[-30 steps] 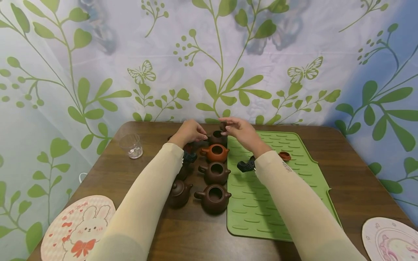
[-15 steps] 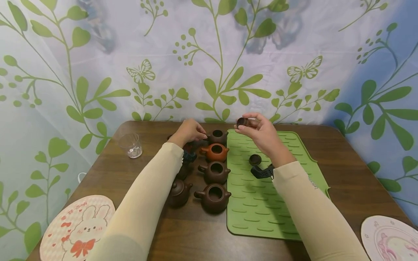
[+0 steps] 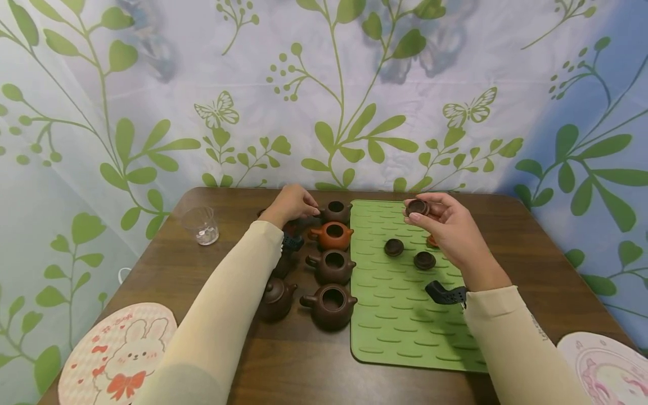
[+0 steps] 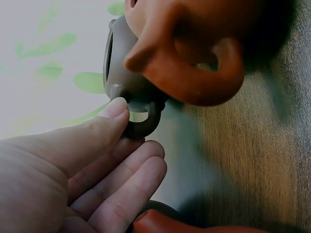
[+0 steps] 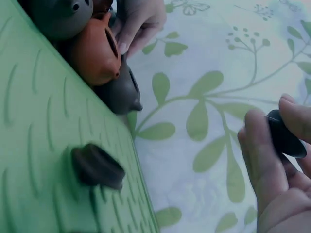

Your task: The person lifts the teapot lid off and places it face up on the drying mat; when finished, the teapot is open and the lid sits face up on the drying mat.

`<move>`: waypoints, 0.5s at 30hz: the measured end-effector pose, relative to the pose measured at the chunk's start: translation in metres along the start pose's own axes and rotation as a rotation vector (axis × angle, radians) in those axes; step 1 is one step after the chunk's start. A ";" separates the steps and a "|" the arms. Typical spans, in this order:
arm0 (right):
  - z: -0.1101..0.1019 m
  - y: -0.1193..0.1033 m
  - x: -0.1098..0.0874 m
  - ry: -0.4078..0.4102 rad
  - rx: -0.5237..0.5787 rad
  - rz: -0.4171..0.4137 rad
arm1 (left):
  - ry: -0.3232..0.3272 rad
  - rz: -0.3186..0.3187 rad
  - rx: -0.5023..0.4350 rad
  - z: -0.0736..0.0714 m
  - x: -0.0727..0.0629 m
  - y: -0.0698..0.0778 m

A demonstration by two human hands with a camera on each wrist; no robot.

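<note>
In the head view, my left hand (image 3: 292, 205) pinches the handle of a dark lidless teapot (image 3: 340, 218) at the table's far side; the left wrist view shows thumb and fingertips at that handle (image 4: 146, 127). My right hand (image 3: 455, 233) holds a small dark brown teapot lid (image 3: 417, 208) above the green ridged mat (image 3: 385, 315). On this mat lie two dark lids (image 3: 394, 247) and an orange lid (image 3: 432, 241), partly hidden by the right hand. An orange lidless teapot (image 3: 338, 243) and two brown ones line up nearer me.
A lidded brown teapot (image 3: 275, 301) stands left of the row, others half hidden by the left arm. A clear cup (image 3: 202, 228) sits at the left. A rabbit placemat (image 3: 126, 354) and a pink-patterned one (image 3: 602, 368) lie at the near corners.
My right hand has lifted the lid away from the far teapot and carried it rightward over the mat. Lids on the mat have come into view. My left hand stays at the handle.
</note>
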State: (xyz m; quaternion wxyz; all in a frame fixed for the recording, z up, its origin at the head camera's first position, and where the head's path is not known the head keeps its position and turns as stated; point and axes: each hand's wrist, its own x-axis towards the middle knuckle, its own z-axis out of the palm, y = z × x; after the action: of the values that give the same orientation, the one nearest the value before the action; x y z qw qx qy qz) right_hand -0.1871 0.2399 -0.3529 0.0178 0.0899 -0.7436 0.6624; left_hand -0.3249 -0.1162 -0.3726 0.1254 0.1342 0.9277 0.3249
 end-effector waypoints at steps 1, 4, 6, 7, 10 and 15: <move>-0.004 0.002 -0.004 0.012 -0.047 0.019 | 0.000 0.001 -0.002 0.000 0.000 0.000; -0.015 0.009 -0.015 0.030 -0.162 0.060 | -0.005 0.001 -0.004 0.001 -0.001 0.000; -0.023 0.014 -0.022 0.029 -0.238 0.087 | -0.007 -0.001 -0.006 0.001 -0.001 0.000; -0.026 0.017 -0.026 0.028 -0.276 0.105 | -0.008 -0.003 -0.007 0.001 0.000 0.000; -0.035 0.024 -0.036 0.023 -0.369 0.162 | -0.002 -0.005 -0.005 0.000 0.000 -0.001; -0.044 0.033 -0.054 0.012 -0.451 0.225 | 0.000 -0.007 -0.020 0.001 0.002 -0.001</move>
State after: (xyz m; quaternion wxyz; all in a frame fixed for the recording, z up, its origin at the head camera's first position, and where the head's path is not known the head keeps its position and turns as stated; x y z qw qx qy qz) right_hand -0.1431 0.2932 -0.3880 -0.0321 -0.0037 -0.8777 0.4781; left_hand -0.3270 -0.1157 -0.3740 0.1280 0.1301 0.9249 0.3335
